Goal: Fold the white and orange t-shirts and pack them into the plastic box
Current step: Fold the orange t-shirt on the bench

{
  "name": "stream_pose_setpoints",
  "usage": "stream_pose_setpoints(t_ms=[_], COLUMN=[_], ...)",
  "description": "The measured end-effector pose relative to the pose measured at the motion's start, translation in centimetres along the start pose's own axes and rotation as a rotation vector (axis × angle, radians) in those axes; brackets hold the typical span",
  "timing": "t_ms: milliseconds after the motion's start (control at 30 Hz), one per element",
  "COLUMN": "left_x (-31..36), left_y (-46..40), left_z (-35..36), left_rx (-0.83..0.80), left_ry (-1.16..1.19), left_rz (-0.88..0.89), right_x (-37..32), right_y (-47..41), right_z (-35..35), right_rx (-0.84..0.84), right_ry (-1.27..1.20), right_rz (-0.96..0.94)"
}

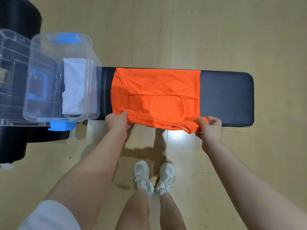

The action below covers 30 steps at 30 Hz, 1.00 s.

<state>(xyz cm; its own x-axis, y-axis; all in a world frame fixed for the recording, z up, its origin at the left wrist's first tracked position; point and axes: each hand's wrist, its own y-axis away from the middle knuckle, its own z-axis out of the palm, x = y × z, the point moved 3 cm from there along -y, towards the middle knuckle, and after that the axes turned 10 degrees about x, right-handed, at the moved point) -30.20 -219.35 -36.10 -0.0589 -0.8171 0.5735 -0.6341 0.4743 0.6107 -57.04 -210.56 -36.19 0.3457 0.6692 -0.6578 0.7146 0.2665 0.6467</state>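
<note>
An orange t-shirt (157, 95) lies partly folded across a dark padded bench (227, 98), its near edge hanging over the front. My left hand (117, 121) pinches the shirt's near left corner. My right hand (210, 128) pinches the near right corner. To the left, a clear plastic box (41, 77) with blue latches stands on the bench's end. A folded white t-shirt (75, 87) lies inside the box, against its right wall.
The box's clear lid (10, 67) with a blue handle sits further left. A black round object (18, 15) stands at the far left. Wooden floor surrounds the bench. My feet in white shoes (154, 176) stand in front of it.
</note>
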Motion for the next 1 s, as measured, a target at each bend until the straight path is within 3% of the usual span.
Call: stream_pose_setpoints(t_ms=[233, 300, 367, 433, 500, 733, 867, 1000], left_x=[4.0, 4.8, 5.1, 4.8, 4.2, 4.4, 3.3, 2.3], left_y=[-3.7, -4.7, -5.5, -6.1, -6.7, -7.2, -7.4, -8.0], left_z=[4.0, 4.2, 4.4, 5.0, 5.7, 5.4, 4.0, 3.8], left_rx=[-0.041, 0.006, -0.014, -0.111, -0.184, -0.192, -0.177, -0.112], left_ry=[-0.046, -0.326, -0.662, -0.823, -0.929, -0.802, -0.983, -0.948], left_rz=[-0.082, 0.137, 0.481, 0.746, 0.88, 0.842, 1.007, 1.056], right_x=[-3.3, -3.5, -3.4, -2.7, -2.0, -3.1, -3.3, -2.6], right_y=[-4.6, -5.7, -6.9, -8.1, -9.0, -7.8, -8.1, -8.1], right_z=[4.1, 4.8, 5.2, 5.2, 5.2, 5.7, 5.8, 6.2], right_rx=[0.023, 0.02, 0.006, 0.007, -0.004, 0.117, 0.072, 0.069], right_ry=[0.082, 0.228, 0.439, 0.551, 0.539, 0.524, 0.511, 0.625], right_rz=[0.038, -0.023, -0.14, -0.226, -0.233, -0.329, -0.336, -0.399])
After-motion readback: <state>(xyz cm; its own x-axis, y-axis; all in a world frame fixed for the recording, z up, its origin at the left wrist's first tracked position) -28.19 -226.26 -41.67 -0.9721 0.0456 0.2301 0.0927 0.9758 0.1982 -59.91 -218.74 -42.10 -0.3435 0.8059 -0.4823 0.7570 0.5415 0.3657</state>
